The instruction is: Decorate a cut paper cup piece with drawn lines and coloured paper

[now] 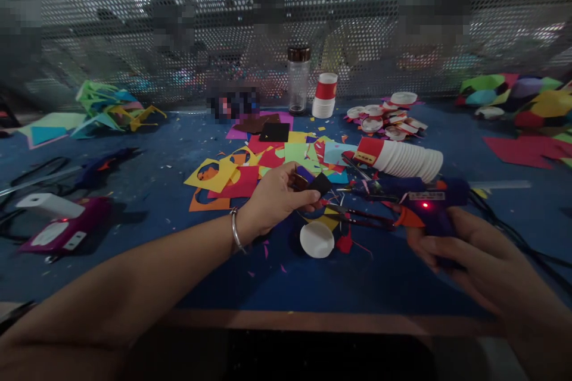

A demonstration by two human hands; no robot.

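My left hand [281,195], with a silver bangle at its wrist, pinches a small piece of black paper [320,186] between thumb and fingers. My right hand [465,244] is wrapped round the handle of a dark blue glue gun [417,193] with an orange trigger and a lit red light. Its nozzle points left, close to the black piece. Below the left fingertips a small white paper cup bottom [317,240] lies on the table. Scissors [361,216] lie between my hands, over a scrap of yellow paper.
Coloured paper sheets [268,161], several with holes cut in them, cover the table's middle. Beyond the glue gun lies a stack of paper cups [402,158]. A glass jar [298,80] stands by the perforated metal screen [214,65]. A purple power strip [67,229] and another glue gun [105,165] are at left.
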